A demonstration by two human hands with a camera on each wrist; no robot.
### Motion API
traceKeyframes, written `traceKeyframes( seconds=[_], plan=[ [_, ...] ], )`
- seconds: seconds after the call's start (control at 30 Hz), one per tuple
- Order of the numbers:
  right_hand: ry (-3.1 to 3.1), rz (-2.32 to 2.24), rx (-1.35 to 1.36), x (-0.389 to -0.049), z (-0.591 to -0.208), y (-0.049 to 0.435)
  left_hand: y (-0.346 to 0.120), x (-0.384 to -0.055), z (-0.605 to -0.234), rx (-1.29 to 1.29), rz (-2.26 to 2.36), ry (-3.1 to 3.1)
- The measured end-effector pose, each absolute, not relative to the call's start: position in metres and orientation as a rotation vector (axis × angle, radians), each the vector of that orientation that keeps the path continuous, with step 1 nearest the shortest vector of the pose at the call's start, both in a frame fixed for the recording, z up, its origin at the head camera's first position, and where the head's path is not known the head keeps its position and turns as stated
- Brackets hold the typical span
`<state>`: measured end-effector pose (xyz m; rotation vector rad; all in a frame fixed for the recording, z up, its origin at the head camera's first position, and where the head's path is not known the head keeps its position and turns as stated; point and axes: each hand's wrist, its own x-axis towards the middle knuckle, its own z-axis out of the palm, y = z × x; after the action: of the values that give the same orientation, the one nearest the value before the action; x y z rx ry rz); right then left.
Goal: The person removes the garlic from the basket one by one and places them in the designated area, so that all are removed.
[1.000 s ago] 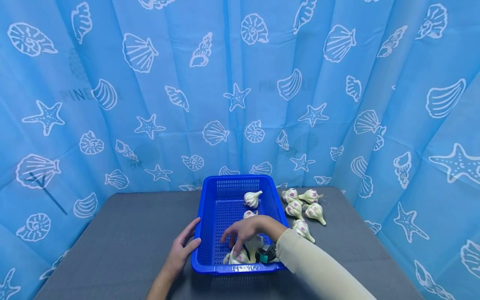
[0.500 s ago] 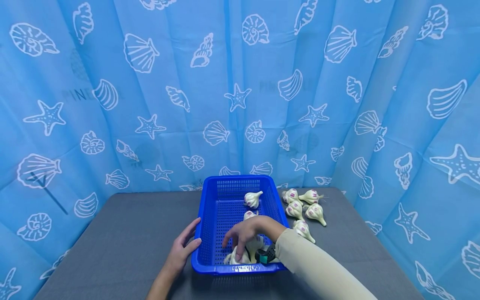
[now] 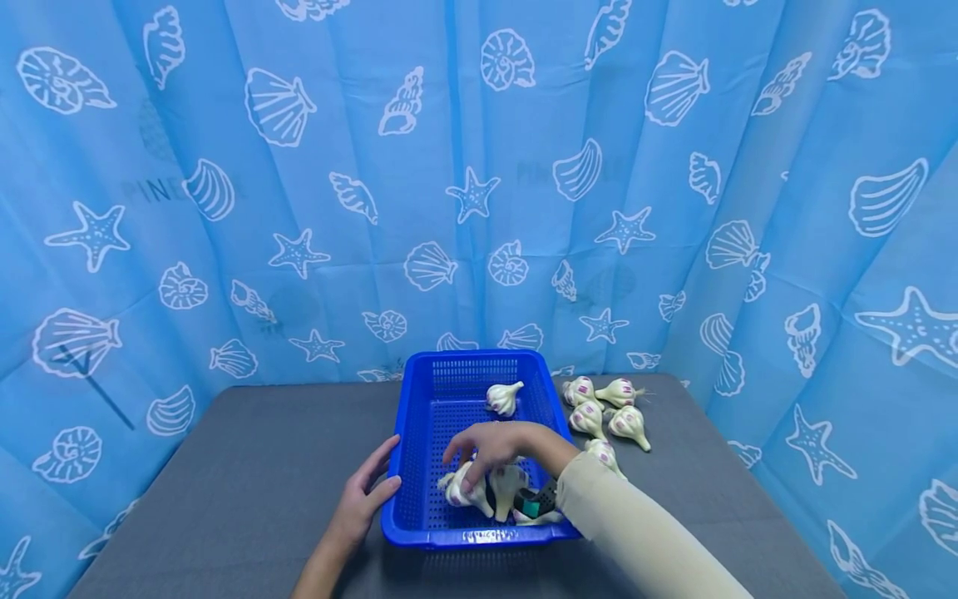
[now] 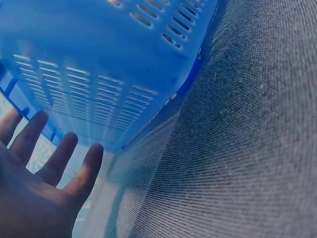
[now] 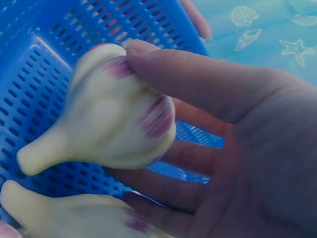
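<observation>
My right hand [image 3: 494, 445] is over the near part of a blue plastic basket [image 3: 413, 416]. It holds a white garlic bulb [image 5: 114, 109] with purple streaks, thumb on top and fingers beneath, the stem pointing away from the palm. A second garlic bulb [image 3: 509, 487] lies close beside the held one. Another bulb [image 3: 537, 517] shows partly under the wrist strap. Farther back in the basket sits one more bulb [image 3: 504, 398]. My left hand [image 3: 359, 499] is at the basket's left rim, its fingers [image 4: 62, 153] extended and spread along the outer side.
Several garlic bulbs [image 3: 587, 416] lie grouped on the grey tablecloth [image 3: 299, 449] to the right of the basket. A blue curtain [image 3: 479, 249] printed with shells and starfish hangs behind and around the table.
My right hand has moved up and slightly away from the basket's near wall, carrying the garlic bulb with it. The left hand and basket have stayed in place.
</observation>
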<state>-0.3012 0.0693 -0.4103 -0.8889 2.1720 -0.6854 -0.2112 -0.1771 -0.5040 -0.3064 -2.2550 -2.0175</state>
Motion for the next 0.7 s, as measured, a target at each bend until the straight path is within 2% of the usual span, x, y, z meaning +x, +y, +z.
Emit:
traceKeyframes(
  seconds=[0.37,0.7],
  plan=[
    [2.326,-0.828,-0.989,-0.308,-0.403,0.080,-0.176,-0.211,-0.503,-0.314,-2.008,-2.242],
    [2.347,-1.131,-0.940,-0.313,-0.399,0.096,-0.177,-0.211,-0.503,-0.314,-2.001,-2.253]
  ],
)
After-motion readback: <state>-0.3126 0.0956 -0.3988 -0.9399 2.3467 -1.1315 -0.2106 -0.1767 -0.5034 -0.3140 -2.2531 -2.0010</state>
